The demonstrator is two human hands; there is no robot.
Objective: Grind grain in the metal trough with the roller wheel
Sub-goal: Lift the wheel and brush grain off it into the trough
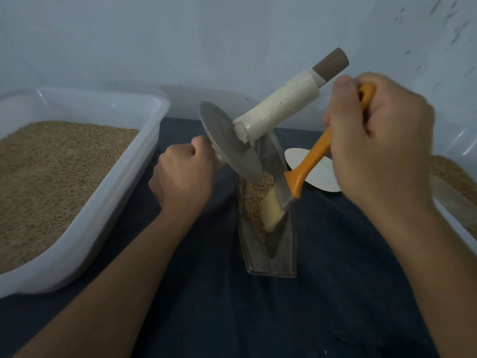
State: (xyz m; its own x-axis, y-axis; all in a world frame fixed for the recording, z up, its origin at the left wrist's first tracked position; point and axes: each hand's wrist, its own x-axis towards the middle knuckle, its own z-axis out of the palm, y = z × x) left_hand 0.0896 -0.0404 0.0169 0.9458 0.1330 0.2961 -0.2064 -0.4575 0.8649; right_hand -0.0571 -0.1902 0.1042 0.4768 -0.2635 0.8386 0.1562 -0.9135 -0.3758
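1. Right hand (379, 140) curled tight round the orange handle of a brush (304, 169), thumb on top, handle end poking out above the fist.
2. Brush slanting down and left into the trough (268, 259), pale bristles pressed against the grain (251, 200) near the middle of the channel.
3. Left hand (183, 174) closed round the near handle of the roller wheel (229, 143) (handle itself hidden inside the fist), knuckles just beside the disc.
4. Wheel tipped over, lower edge down in the far end of the trough at the grain, far handle wrapped in cream tape and pointing up and to the right, brown tip bare.
5. Trough lying lengthwise toward the wall on a dark blue cloth (232, 319), narrow, metal, near end bare of grain.
6. White card (320, 174) flat on the cloth just right of the trough, partly behind the brush handle and right hand.
7. Big white tub (108, 192) to the left, holding a deep layer of tan grain; edge of another tub (462, 228) with grain at far right, mostly cut off.
8. Pale wall (180, 47) behind everything.
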